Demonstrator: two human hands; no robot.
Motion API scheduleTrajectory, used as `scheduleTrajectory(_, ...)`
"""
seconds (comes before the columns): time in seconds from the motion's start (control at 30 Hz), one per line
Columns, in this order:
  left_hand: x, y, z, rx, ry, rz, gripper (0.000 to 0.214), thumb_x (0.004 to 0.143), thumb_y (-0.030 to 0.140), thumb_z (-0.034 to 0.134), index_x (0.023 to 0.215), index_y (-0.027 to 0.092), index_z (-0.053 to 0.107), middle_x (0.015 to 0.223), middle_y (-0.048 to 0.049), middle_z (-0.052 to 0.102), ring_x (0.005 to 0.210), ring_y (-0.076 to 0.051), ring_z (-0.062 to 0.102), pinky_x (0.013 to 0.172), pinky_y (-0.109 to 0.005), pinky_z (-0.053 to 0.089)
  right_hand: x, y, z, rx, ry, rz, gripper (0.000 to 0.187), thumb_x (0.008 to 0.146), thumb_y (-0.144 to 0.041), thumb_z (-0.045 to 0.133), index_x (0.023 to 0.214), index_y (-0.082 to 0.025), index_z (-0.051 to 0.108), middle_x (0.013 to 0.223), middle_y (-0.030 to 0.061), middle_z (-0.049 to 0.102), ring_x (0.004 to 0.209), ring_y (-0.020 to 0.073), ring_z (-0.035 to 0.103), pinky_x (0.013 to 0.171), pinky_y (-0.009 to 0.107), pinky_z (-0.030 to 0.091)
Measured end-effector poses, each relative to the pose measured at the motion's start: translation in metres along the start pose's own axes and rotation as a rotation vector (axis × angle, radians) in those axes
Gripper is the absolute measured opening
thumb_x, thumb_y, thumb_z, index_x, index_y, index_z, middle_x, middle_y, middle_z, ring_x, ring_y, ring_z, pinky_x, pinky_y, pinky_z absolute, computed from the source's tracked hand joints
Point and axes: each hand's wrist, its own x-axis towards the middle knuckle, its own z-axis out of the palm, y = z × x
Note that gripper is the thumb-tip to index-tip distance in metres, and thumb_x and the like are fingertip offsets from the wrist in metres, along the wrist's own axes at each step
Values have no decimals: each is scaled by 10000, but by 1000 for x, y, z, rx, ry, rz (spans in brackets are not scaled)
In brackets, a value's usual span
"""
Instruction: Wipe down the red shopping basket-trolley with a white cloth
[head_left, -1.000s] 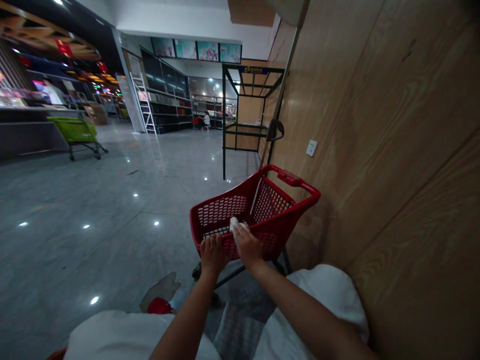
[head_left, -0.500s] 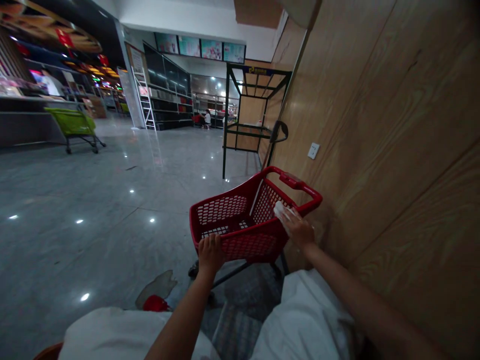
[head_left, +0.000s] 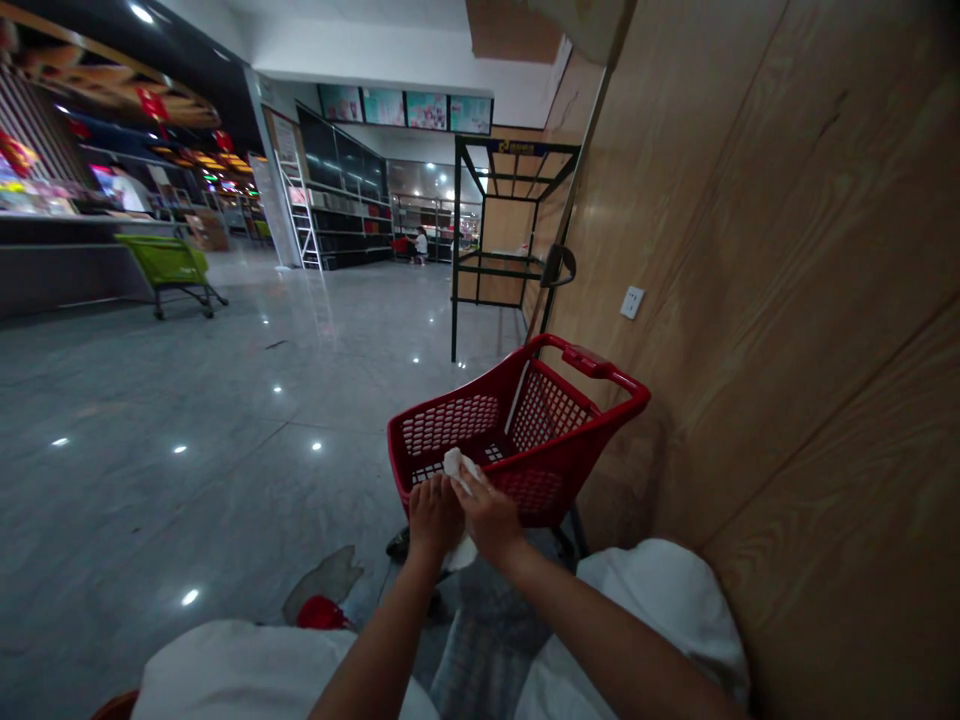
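A small red plastic shopping cart (head_left: 525, 425) stands in front of my knees, close to a wooden wall. My left hand (head_left: 431, 520) grips the cart's near rim with fingers curled over it. My right hand (head_left: 487, 515) is beside it, closed on a white cloth (head_left: 457, 467) pressed against the same near rim. Part of the cloth hangs below my hands. The basket looks empty.
The wooden panel wall (head_left: 787, 300) with a white socket (head_left: 631, 302) runs along the right. A black metal rack (head_left: 502, 240) stands beyond the cart. A green cart (head_left: 169, 265) and a ladder (head_left: 300, 215) are far left on the glossy grey floor. A red object (head_left: 319, 612) lies by my left knee.
My right hand with the cloth went from the near rim to the cart's right side rim, then came back to the near rim beside my left hand.
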Motion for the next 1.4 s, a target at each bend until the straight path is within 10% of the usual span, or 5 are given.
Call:
scheduleTrajectory(0.33,1,1,-3,-33,-34,-47,425,689,217,564,1099,110,573,1057,-167,610,961,-287,525,907,-429,348,-11,204,-103,-375,-36,331,527,843,-29,468,1297,-279,568,1355,58,554,1299,278,441,915,379,510)
scheduleTrajectory(0.77,0,14,-4,0,-48,-71,336,786,194,496,1109,142,575,1076,-151,611,948,-266,531,906,-424,352,0,-8,12,123,82,116,494,880,-75,451,1342,-231,531,1430,51,475,1341,232,392,1036,354,439)
scheduleTrajectory(0.93,-3,4,-8,-19,-50,-32,355,752,191,533,1101,146,582,1044,-132,614,940,-253,539,894,-404,362,-14,62,-20,-53,1,-87,546,888,-82,476,1359,-359,485,1426,3,482,1308,235,438,947,356,499)
scheduleTrajectory(1.17,-4,7,-4,-34,-29,-58,348,758,161,519,1097,131,594,1034,-146,628,938,-261,546,891,-411,355,-31,214,-103,-386,40,276,597,798,27,453,1276,-306,583,1379,23,532,1290,259,442,959,385,486)
scheduleTrajectory(1.4,-1,14,-1,-52,-30,-105,349,765,173,523,1104,119,591,1050,-147,630,958,-275,538,906,-424,344,-18,144,-64,-180,62,278,486,854,-27,436,1258,-238,606,1345,60,557,1290,225,431,1035,368,427)
